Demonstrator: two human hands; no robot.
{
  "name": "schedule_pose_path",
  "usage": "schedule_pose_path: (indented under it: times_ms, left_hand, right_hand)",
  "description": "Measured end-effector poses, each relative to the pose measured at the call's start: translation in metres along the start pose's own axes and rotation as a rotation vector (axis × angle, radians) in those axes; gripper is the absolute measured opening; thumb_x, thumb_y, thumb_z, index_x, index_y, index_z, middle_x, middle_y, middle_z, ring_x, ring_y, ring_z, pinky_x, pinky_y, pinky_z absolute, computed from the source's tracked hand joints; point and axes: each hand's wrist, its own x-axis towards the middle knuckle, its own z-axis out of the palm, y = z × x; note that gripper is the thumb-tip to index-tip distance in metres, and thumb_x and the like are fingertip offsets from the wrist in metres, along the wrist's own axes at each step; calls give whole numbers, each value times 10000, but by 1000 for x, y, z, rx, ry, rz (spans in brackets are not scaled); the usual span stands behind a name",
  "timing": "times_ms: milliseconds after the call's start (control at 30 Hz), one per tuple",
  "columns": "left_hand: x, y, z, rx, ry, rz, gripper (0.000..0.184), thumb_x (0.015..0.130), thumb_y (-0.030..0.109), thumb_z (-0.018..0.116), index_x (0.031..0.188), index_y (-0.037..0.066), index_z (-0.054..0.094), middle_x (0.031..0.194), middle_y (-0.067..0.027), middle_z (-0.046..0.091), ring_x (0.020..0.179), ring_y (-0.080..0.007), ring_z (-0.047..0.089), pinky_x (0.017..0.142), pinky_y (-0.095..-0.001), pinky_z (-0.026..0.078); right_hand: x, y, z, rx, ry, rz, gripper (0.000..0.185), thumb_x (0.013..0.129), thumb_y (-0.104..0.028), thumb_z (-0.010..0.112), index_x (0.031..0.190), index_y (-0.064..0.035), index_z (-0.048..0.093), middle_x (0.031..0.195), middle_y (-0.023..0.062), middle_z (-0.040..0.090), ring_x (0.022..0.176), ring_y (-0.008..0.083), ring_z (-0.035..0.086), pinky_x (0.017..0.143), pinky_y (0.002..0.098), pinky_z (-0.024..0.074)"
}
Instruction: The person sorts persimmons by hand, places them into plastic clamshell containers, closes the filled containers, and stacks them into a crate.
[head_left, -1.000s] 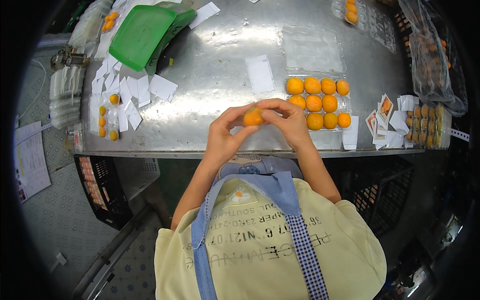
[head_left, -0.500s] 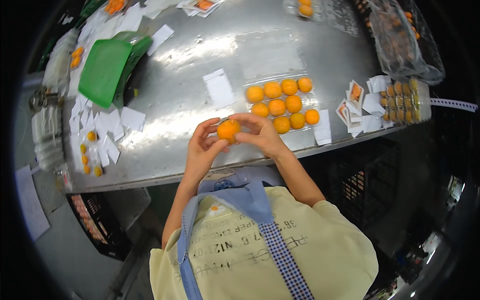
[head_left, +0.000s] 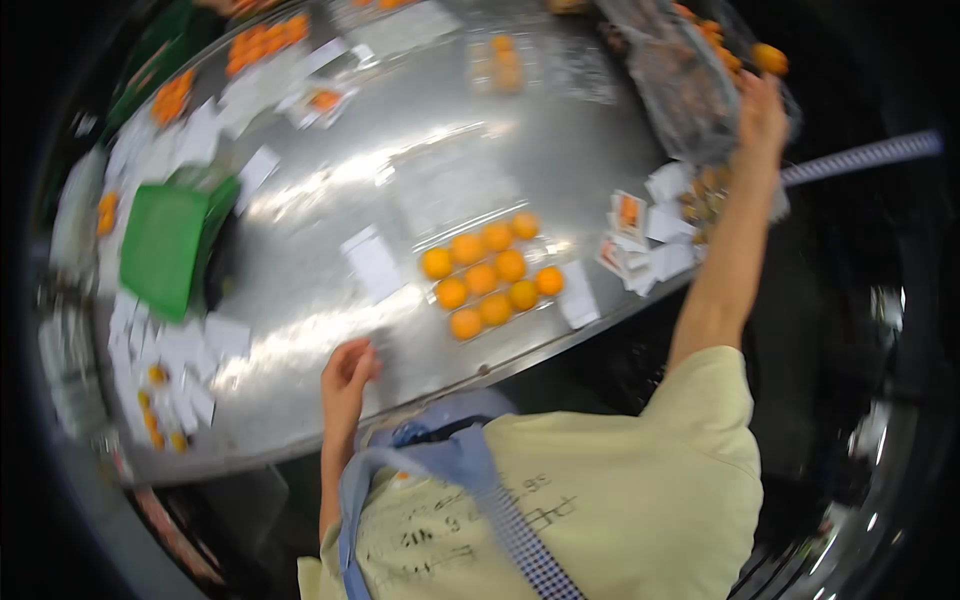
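Observation:
At the upper right, my right hand reaches to the plastic bag, fingers closed on an orange at its edge. Over the table's front edge, my left hand is loosely curled, fingers somewhat apart and blurred, with nothing seen in it. Between the hands lies a clear open plastic tray with rows of oranges in its near half. One spot at the right of the middle row holds no fruit. More oranges show in the bag's mouth.
A green plastic scoop-like bin stands at left among white paper slips. Printed cards lie by the bag. Folded white papers flank the tray. Packed orange trays sit at the back.
My hands have parted. The right has swung up and right to the bag with an orange; the left has drawn back from where both held an orange. The view has turned.

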Motion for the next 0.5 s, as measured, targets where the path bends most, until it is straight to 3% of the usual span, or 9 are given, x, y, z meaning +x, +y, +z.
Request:
schedule_pose_path:
  times_ms: [67,100,133,167,200,233,300,433,500]
  left_hand:
    - [1,-12,-6,-20,-8,36,226,894,142,590,1088,25,591,863,-35,609,737,-105,576,658,-231,467]
    - [4,-17,-10,15,-17,55,228,895,138,576,1099,36,587,852,-26,605,749,-95,570,647,-226,462]
    - [3,-25,-15,-10,-17,66,239,893,139,571,1109,40,581,858,-20,599,760,-92,565,644,-222,462]
    - [1,-27,-16,-54,-33,106,243,893,139,567,1115,41,576,874,-20,596,767,-93,567,654,-227,473]
    - [2,-32,-14,-78,7,102,232,892,136,570,1106,46,582,900,-26,601,753,-93,572,656,-234,487]
    - [0,-33,-17,-49,9,109,220,887,121,572,1094,50,590,895,-29,609,737,-93,577,645,-241,495]
    - [3,-30,-22,-54,-53,76,232,902,169,570,1099,46,580,913,-27,590,768,-92,562,694,-244,484]
    - [-1,-26,-30,-35,-22,37,244,887,184,584,1097,58,589,919,-40,595,761,-96,561,694,-240,481]
    - [-7,-26,-37,-32,-20,37,249,885,194,587,1094,59,592,924,-46,597,760,-99,561,693,-245,480]
  right_hand:
    - [-14,0,35,-11,78,77,296,962,-191,452,1121,43,540,1076,183,590,1025,276,556,966,405,419]
    - [-25,8,33,-110,-56,97,319,966,-192,437,1166,41,523,1107,167,583,1070,276,532,975,397,413]
    - [-47,29,50,-200,-5,69,329,965,-189,432,1204,23,514,1128,136,583,1092,263,524,998,390,399]
    - [-70,48,40,-189,41,216,307,960,-166,447,1196,12,532,1152,107,587,1073,207,550,931,304,432]
    - [-71,84,-15,-175,-94,324,285,957,-209,471,1134,-3,558,1070,76,607,986,167,569,833,264,454]
    - [-115,104,-2,-226,-227,360,241,942,-239,506,1046,-36,582,950,40,611,841,120,564,702,236,449]
    - [-193,127,19,-441,-286,321,200,954,-260,467,911,-92,567,811,19,564,680,90,500,594,240,417]
    - [-299,150,76,-449,-212,482,252,977,-248,410,804,-81,485,706,18,482,625,100,463,578,235,412]
    - [-321,150,80,-468,-293,523,270,978,-261,425,794,-75,494,701,14,482,621,92,461,571,231,412]
